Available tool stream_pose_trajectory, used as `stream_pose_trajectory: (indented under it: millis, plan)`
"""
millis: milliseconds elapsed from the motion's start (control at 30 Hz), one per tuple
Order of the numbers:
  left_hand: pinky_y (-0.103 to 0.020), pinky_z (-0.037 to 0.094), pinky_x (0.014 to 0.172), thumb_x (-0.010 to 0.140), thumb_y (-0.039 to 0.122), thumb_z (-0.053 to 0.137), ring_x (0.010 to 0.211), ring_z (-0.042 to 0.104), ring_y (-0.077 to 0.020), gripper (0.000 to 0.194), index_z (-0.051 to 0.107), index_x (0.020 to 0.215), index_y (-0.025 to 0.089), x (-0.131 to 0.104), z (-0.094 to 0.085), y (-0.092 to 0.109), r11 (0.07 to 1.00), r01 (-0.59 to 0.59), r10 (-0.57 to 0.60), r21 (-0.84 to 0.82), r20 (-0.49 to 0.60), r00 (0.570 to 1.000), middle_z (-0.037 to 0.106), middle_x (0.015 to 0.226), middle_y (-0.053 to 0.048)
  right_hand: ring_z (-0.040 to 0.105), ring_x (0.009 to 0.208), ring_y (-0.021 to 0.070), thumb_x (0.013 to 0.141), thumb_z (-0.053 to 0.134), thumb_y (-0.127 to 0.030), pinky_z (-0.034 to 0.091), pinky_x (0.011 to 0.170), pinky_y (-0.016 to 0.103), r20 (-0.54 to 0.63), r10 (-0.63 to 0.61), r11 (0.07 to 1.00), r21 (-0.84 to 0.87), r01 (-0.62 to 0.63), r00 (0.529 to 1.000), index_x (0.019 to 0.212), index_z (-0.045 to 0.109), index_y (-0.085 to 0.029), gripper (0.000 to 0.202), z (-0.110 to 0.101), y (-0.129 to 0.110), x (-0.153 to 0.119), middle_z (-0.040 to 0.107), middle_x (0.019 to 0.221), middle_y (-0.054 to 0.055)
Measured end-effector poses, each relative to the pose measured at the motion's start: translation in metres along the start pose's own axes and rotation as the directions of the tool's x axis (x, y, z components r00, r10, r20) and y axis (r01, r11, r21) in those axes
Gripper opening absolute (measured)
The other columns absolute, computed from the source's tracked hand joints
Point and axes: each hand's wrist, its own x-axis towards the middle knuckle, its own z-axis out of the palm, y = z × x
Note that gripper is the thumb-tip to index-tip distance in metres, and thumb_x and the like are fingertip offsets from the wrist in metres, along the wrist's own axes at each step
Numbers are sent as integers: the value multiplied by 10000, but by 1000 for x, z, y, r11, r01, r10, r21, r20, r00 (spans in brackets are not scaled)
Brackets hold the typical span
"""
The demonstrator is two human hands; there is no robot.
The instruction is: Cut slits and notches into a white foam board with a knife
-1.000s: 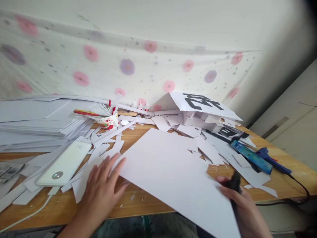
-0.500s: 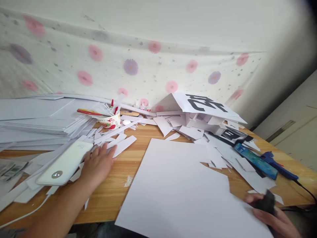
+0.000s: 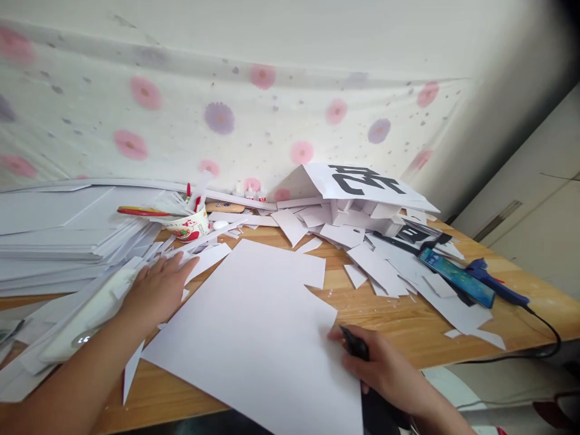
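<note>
Head view: a large white sheet (image 3: 258,326) lies flat on the wooden tabletop (image 3: 399,314), its near corner hanging over the near edge. The left hand (image 3: 156,289) rests palm down with a wide, flat grip, fingers spread over paper scraps (image 3: 199,257) just beside the sheet's left edge; it holds nothing. Partly under that wrist sits a white power bank (image 3: 86,320) near the left edge. The right hand (image 3: 385,368), at the near edge, has its grip closed around a small black tool (image 3: 356,345), whose tip touches the sheet's right edge. Toward the far edge stand a paper cup (image 3: 188,226) with pens and a heap of cut pieces under a printed sheet (image 3: 362,184). A phone (image 3: 455,285) and a blue glue gun (image 3: 496,287) lie toward the right edge.
</note>
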Motion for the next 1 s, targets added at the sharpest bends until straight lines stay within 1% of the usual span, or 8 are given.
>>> stream_pose_trajectory:
  millis: [200,333,500,600,667,767,933,1000]
  plan:
    - [-589,339,1067,905,307,426,1336,390,-380,432,522,1307,178,-12,9,23,976,-195,160,-98,-289,944,465,1420,-144,646,726,180,782,573,-195,480,617,257,123,-162,941,-279,191,979,1125,699,-244,369,3,-19,15,713,991,36]
    - [-397,261,1163,931,384,487,1259,498,-230,351,557,1232,217,-60,10,64,896,-412,281,-167,-504,817,584,1300,-59,632,1046,270,791,577,-245,458,872,349,142,-171,846,-486,219,975,1224,660,-270,442,-10,-29,22,700,1164,59]
    - [-412,77,1221,883,576,514,1357,394,-257,566,547,1301,196,-109,2,99,701,-713,640,16,-455,619,498,1416,-60,658,918,261,776,595,-265,441,768,317,348,-154,677,-645,356,925,1219,659,-289,448,-22,-46,29,735,1049,52]
    - [-418,86,1222,885,406,569,1359,397,-229,397,573,1268,301,-115,10,98,714,-698,650,49,-417,635,475,1440,8,648,779,197,806,548,-213,418,691,265,298,-230,598,-708,376,927,1067,721,-268,318,-29,-62,56,745,908,28]
    - [-421,188,1208,852,262,612,1357,401,-213,427,562,1265,360,-116,16,94,735,-677,636,27,-373,676,465,1446,42,633,802,192,843,499,-195,410,685,256,59,-312,509,-832,219,948,1007,722,-231,279,-34,-73,89,732,936,42]
    - [-410,275,1181,836,227,629,1360,399,-209,495,531,1301,366,-115,19,95,728,-686,641,-16,-341,688,458,1452,39,607,981,239,824,517,-130,410,762,275,-39,-311,488,-864,124,950,1164,660,-215,378,-38,-82,145,686,1130,74]
    - [-432,106,1215,921,301,472,1333,437,-204,302,634,1176,303,-112,14,122,695,-716,547,-64,-600,584,595,1312,2,604,1037,217,821,539,-108,423,791,263,-33,-253,455,-886,88,967,1260,596,-298,482,-37,-79,196,652,1212,34]
    - [-432,121,1214,938,256,479,1296,484,-201,269,651,1135,319,-110,16,131,681,-731,601,24,-588,541,623,1272,10,599,1060,225,819,538,-109,428,798,275,-40,-249,431,-899,73,968,1259,593,-297,482,-35,-74,201,645,1218,43]
